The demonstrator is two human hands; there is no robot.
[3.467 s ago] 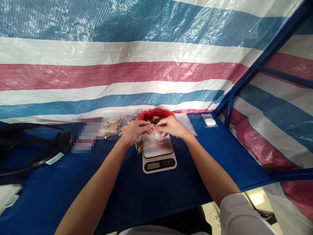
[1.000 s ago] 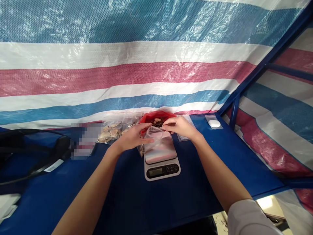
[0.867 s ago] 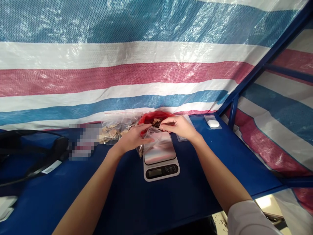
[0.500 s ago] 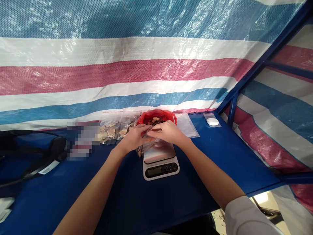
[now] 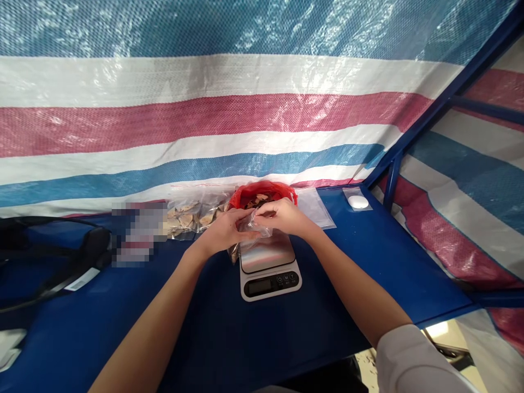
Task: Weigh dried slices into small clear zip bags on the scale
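Above the kitchen scale (image 5: 268, 259), my left hand (image 5: 223, 232) is closed around one side of a clear plastic bag (image 5: 262, 228) with dried brown pieces in its lower left part. My right hand (image 5: 282, 217) pinches the bag's other side near its top. Just behind my hands stands a red plastic bag (image 5: 262, 190), its mouth spread and dark dried slices inside. To the left lie clear bags of dried slices (image 5: 183, 221), partly covered by my left hand. The scale has a white body, a metal plate and a dark display.
Flat clear bags (image 5: 317, 210) lie right of the red bag. A white rounded object (image 5: 357, 202) rests on a small bag farther right. Black straps (image 5: 88, 254) lie at the left of the blue table (image 5: 327, 305). Striped sheeting (image 5: 204, 120) rises behind it.
My right hand has shifted slightly, and more of the clear bag shows between my hands. The view has moved a little; the scale and the red bag stay in place.
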